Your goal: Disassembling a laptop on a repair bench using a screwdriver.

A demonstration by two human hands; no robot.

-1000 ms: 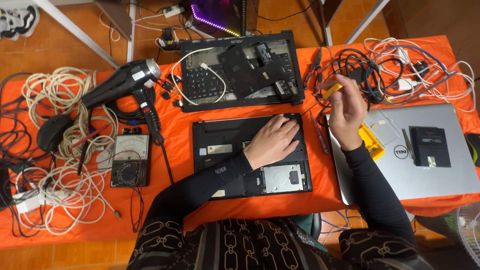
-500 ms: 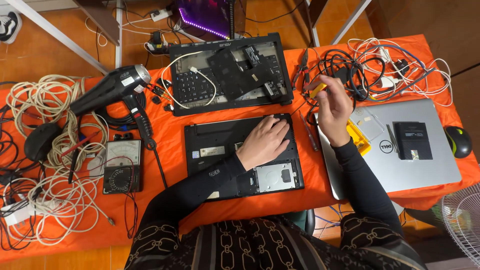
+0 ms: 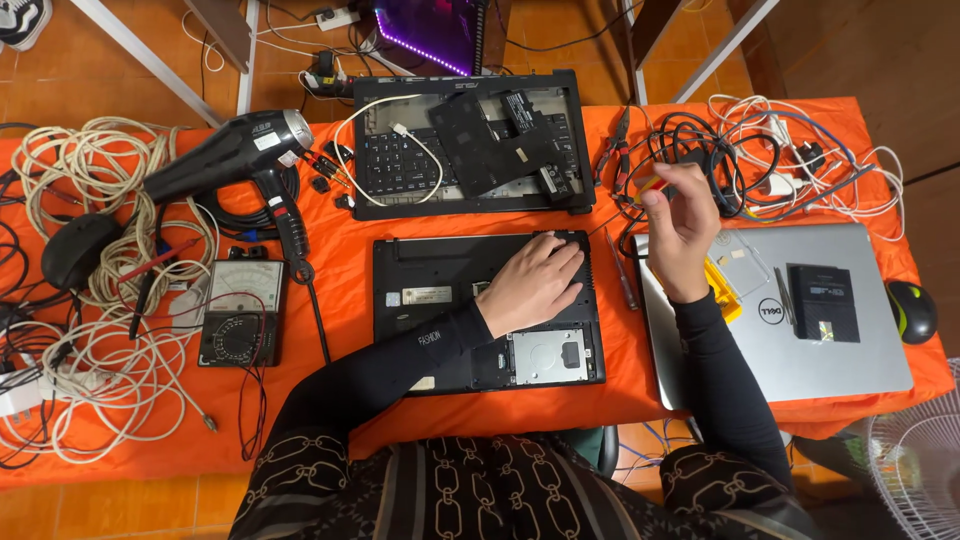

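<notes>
A black laptop base (image 3: pixel 440 290) lies bottom side up on the orange tablecloth (image 3: pixel 340 400), with an opened drive bay near its front right corner. My left hand (image 3: pixel 530 285) rests flat on its upper right part. My right hand (image 3: pixel 682 225) is raised just right of the laptop and is closed around a yellow-handled screwdriver (image 3: pixel 640 190) whose thin shaft points down-left toward the laptop's top right corner. A second, slim screwdriver (image 3: pixel 622 272) lies on the cloth between the black laptop and a silver laptop (image 3: pixel 790 320).
A dismantled black laptop shell (image 3: pixel 470 145) sits behind. A black hair dryer (image 3: pixel 235 160), an analogue multimeter (image 3: pixel 240 310), a mouse (image 3: pixel 75 250) and coils of white cable (image 3: pixel 90 380) fill the left. Tangled cables (image 3: pixel 760 160), pliers (image 3: pixel 612 145) and another mouse (image 3: pixel 912 310) lie right.
The view has drifted, so everything sits a little further left and lower. My right hand with the screwdriver has come slightly down toward the laptop's corner. My left hand stays on the laptop.
</notes>
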